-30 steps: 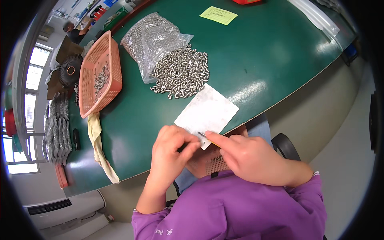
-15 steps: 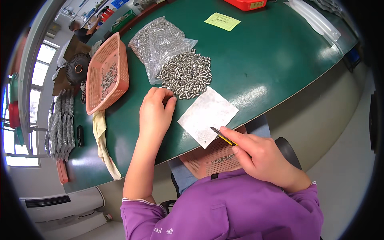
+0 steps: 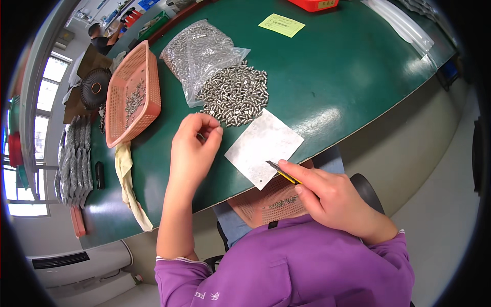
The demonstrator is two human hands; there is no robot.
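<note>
My right hand grips a yellow and black utility knife. Its blade tip lies over the lower right part of a white square sheet near the table's front edge. My left hand is just left of the sheet, beside a pile of small shiny metal screw-like pieces. Its thumb and fingers are curled together; whatever is between them, if anything, is hidden. Behind the pile, a clear plastic bag full of the same pieces lies with its mouth toward them.
A pink perforated basket with some pieces stands on the green table at left, a pale cloth below it. Another pink basket sits at my lap under the edge. Beyond are a yellow paper, red bin and stacked silver packets.
My left hand has drawn slightly left, away from the pile's near edge, its fingers still curled. My right hand holds the knife at almost the same spot over the sheet.
</note>
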